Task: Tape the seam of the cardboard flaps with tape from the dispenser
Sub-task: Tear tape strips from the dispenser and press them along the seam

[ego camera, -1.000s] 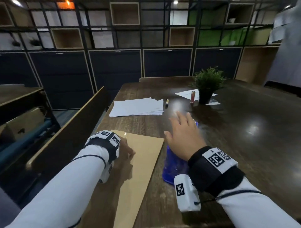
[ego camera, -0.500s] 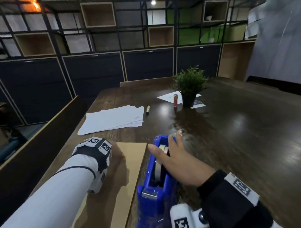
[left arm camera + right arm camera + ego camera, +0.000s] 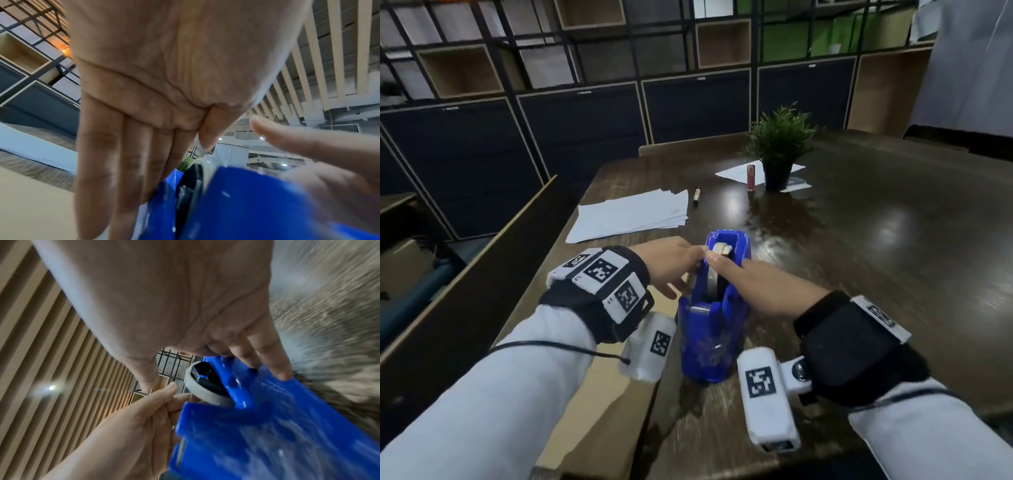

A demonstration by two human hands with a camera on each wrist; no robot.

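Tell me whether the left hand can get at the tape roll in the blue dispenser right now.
Probably yes: the left hand is already beside the blue plastic tape dispenser, its fingertips at the grey tape roll, with nothing between them.

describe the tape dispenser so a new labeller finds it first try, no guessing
Start at the dark wooden table and look at its near left part, where the flat tan cardboard lies. Just right of the cardboard stands the tape dispenser, between the left hand and the right hand. It is the only bright blue thing there, a glossy plastic body with a roll in its slot.
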